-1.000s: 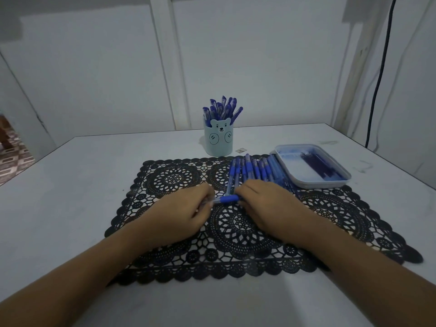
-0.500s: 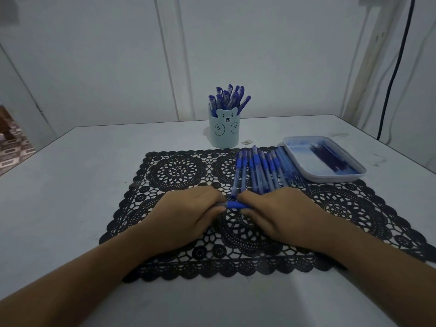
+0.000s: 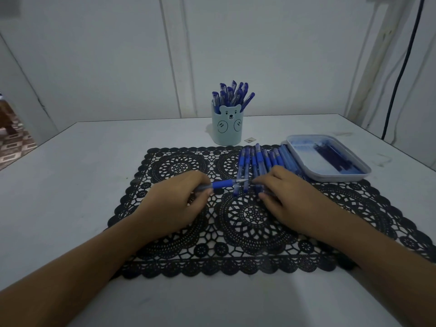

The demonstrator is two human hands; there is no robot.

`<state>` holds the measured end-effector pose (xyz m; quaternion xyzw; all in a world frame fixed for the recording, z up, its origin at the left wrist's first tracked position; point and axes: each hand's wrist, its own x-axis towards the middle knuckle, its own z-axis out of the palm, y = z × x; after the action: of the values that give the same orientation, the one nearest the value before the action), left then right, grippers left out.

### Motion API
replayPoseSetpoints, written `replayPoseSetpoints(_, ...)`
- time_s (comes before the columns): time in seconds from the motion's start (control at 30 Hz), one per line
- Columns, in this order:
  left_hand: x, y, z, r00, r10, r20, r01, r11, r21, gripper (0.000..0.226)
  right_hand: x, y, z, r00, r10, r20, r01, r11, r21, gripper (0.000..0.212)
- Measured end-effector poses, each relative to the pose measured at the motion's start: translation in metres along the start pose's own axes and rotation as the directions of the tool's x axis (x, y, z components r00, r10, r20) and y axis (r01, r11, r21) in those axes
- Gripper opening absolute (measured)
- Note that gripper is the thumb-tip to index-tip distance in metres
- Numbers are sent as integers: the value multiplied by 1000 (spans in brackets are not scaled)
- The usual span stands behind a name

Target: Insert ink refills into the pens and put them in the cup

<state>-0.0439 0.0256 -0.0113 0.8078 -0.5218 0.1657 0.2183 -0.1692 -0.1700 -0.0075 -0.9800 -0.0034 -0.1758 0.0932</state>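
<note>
Left hand (image 3: 174, 204): fingers gripped one blue pen (image 3: 223, 184), held level over the lace mat (image 3: 354, 208), tip pointing right.
Right hand (image 3: 290, 197): fingers curled just beside that tip; whether they held anything could not be told.
Loose pens (image 3: 259, 161): about eight, in a row at the mat's far right.
Cup (image 3: 226, 128): one, far centre of the counter (image 3: 70, 185), holding roughly ten.
Tray (image 3: 339, 178): one, right; refills (image 3: 332, 156) too bunched to count.

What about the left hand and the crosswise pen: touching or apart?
Touching. Head view: the left hand pinches the pen at its left end, no gap.

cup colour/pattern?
Pale blue cup with a bear face drawn on; head view.
</note>
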Motion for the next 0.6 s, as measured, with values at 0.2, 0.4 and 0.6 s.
replayPoseSetpoints(0.2, -1, 5, -1, 994, 107, -34, -108, 994, -23, 22, 1, -8, -8, 987, 98, -124, -67, 970, 233, 31)
replayPoseSetpoints(0.4, -4, 9, 2, 982, 185, -27, -186, 981, -45, 24, -2, -17, -8, 989, 144, 27, -137, 841, 523, 34)
replayPoseSetpoints(0.6, 0, 9, 0, 986, 168, -2, -164, 960, -227, 28, -2, -12, -14, 998, 56, 13, -54, 834, 549, 8)
